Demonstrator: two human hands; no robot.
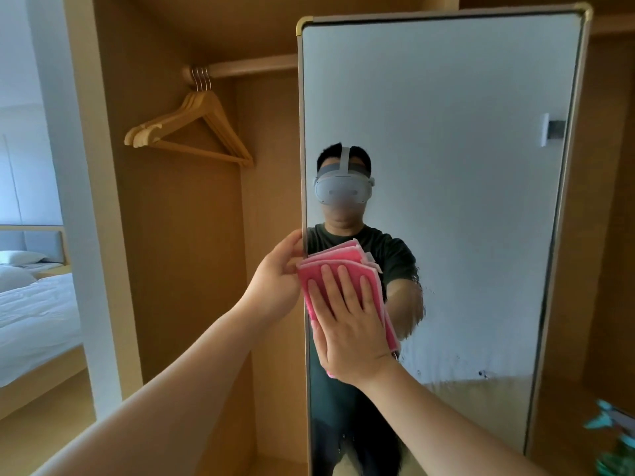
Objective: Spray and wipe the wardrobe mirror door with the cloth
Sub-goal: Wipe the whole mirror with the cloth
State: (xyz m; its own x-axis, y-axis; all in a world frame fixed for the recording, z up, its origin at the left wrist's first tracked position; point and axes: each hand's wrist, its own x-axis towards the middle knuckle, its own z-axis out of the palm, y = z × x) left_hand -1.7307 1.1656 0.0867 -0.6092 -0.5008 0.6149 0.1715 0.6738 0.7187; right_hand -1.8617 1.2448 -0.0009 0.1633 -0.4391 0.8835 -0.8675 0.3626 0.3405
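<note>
The tall mirror (446, 166) stands upright; one folded pink cloth (338, 261) lies flat near its left edge, its long axis running up and down. The right hand (350, 321) presses it, fingers spread; the left hand (278, 273) pinches the mirror's left edge

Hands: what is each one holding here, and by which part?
The left hand grips the mirror door by its left edge. The right hand lies flat on the folded pink cloth, pressing its middle against the glass rather than gripping it.

Hangers (192, 132) on rail left of mirror door (446, 132), cloth (343, 269) on mirror, bed (34, 304) far left
</note>
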